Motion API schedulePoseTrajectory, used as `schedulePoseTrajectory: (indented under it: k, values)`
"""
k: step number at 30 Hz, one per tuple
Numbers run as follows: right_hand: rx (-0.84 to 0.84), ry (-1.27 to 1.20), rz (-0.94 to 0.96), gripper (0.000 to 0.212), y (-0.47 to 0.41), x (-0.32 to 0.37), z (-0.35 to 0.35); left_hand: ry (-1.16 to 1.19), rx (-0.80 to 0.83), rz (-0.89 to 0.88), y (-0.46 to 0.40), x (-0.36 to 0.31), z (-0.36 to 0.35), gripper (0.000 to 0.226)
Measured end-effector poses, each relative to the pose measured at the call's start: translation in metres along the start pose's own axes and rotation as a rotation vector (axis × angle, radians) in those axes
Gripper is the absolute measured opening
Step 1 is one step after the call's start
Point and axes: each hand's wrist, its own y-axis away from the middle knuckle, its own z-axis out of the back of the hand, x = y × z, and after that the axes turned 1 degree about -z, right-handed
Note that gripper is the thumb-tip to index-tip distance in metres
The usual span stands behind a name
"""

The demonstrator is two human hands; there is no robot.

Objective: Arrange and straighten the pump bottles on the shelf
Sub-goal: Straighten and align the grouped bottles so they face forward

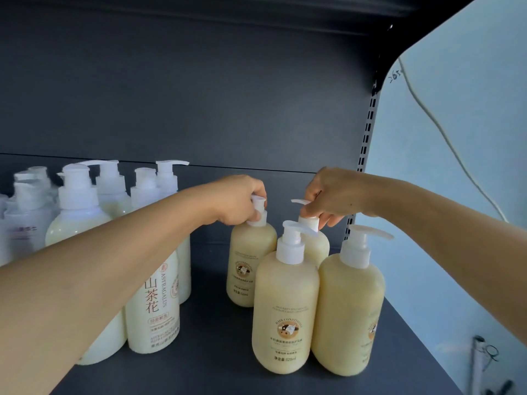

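Several cream pump bottles with white pumps stand on a dark grey shelf (211,363). My left hand (236,199) grips the pump of the back-left bottle (246,269). My right hand (330,192) pinches the pump of the back-right bottle (318,246), which is mostly hidden behind the front-middle bottle (285,315). A further cream bottle (349,309) stands at the front right, untouched. Its spout points right.
A cluster of paler pump bottles (154,303) with Chinese lettering fills the left of the shelf, partly behind my left forearm. The shelf's slotted upright (366,138) and its right edge border a light blue wall (456,138) with a hanging cord.
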Motion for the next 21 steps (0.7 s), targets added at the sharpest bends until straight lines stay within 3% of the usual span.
schedulePoseTrajectory:
  k: [21]
  values:
    - [0.035, 0.075, 0.007, 0.012, 0.003, -0.04, 0.021, 0.069, 0.064, -0.066, -0.011, -0.029, -0.011, 0.014]
